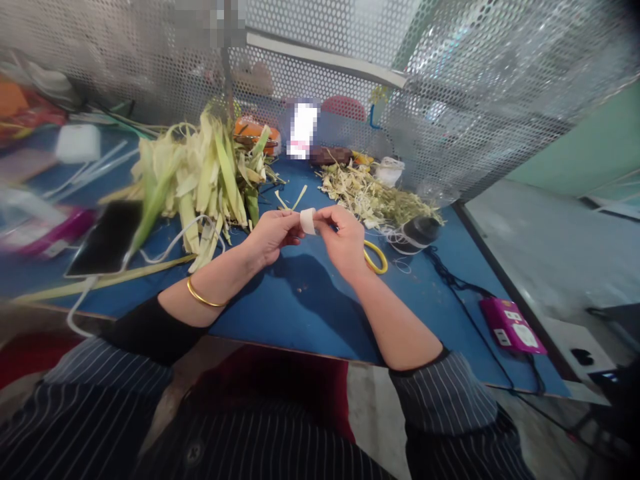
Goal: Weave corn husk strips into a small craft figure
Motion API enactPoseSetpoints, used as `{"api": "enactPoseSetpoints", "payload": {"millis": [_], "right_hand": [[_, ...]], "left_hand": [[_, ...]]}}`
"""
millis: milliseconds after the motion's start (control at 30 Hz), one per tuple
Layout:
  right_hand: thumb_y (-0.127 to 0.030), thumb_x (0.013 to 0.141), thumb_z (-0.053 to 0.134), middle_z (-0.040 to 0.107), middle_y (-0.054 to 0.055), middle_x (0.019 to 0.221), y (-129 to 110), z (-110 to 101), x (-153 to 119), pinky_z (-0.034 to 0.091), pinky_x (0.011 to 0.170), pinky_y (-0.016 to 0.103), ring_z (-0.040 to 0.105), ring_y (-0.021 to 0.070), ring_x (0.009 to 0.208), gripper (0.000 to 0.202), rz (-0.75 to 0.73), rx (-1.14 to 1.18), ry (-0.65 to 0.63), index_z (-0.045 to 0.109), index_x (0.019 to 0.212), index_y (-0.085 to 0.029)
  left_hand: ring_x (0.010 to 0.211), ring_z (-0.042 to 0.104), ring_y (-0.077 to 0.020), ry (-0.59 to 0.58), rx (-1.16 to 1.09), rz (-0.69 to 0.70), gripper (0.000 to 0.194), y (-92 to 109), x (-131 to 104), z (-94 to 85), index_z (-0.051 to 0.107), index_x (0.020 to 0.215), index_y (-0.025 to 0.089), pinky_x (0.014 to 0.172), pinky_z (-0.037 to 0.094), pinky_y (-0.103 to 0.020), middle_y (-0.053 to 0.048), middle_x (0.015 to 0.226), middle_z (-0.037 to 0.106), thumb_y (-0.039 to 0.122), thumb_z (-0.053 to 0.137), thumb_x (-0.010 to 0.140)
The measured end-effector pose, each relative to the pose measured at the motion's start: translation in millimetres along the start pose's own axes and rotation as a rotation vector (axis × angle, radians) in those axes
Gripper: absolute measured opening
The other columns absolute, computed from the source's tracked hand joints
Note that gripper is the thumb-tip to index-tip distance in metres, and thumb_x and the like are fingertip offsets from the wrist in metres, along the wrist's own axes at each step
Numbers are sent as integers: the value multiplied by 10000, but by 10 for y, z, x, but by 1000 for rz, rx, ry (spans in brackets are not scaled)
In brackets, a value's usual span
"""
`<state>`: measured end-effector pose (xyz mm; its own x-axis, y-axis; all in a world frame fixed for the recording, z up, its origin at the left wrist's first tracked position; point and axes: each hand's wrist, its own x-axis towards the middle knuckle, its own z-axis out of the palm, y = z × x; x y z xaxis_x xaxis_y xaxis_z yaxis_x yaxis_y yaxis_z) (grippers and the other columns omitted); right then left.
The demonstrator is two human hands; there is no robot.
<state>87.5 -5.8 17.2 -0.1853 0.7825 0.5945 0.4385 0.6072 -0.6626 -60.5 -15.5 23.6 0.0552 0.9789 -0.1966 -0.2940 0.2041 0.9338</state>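
Observation:
A small off-white band or roll (308, 221) is held between both hands, above the blue table (300, 320). My left hand (275, 235) pinches its left side with thumb and fingers. On its right side, the closed fingers of my right hand (343, 239) grip it too. Yellow scissor handles (376, 257) show partly beside my right wrist. Two thin pale-green strips (293, 199) lie just beyond the hands. A heap of long pale-green husk leaves (200, 177) is to the left, and shredded dry husk (367, 190) lies behind to the right.
A phone (107, 237) with a white cable lies left. On the right are a black spool (421, 232) with pale thread and a purple power strip (513, 327) with black cords. Behind stand an orange object (255, 133), a lit screen (303, 130) and a perforated metal panel (320, 77).

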Motion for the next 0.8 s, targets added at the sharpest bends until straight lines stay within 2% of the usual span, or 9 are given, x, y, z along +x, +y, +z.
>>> {"api": "enactPoseSetpoints", "payload": {"millis": [200, 400, 633, 800], "right_hand": [[-159, 798, 511, 594, 4, 768, 40, 1, -4, 417, 686, 288, 520, 135, 700, 86, 31, -9, -17, 580, 765, -198], [-145, 760, 517, 586, -18, 702, 5, -11, 10, 417, 635, 262, 500, 117, 641, 85, 135, 100, 23, 586, 755, -194], [-143, 723, 554, 605, -26, 697, 18, 0, 30, 414, 602, 252, 496, 106, 615, 81, 202, 179, 41, 597, 762, -200], [-153, 737, 588, 613, -31, 693, 57, 15, 44, 437, 594, 256, 527, 105, 599, 73, 223, 342, 24, 598, 788, -205]], "left_hand": [[502, 528, -70, 37, 118, 162, 71, -24, -4, 18, 647, 686, 115, 473, 439, -184, 7, 569, 589, 185, 662, 686], [553, 553, -87, 10, 241, 364, 159, -37, -31, 32, 659, 692, 117, 525, 467, -206, -14, 617, 620, 268, 644, 737], [585, 576, -100, -10, 274, 322, 177, -67, -13, 25, 686, 777, 126, 556, 491, -224, -18, 676, 647, 272, 696, 677], [537, 533, -78, -6, 274, 327, 160, -43, -14, 18, 636, 657, 147, 513, 441, -197, -2, 608, 607, 291, 656, 721]]}}
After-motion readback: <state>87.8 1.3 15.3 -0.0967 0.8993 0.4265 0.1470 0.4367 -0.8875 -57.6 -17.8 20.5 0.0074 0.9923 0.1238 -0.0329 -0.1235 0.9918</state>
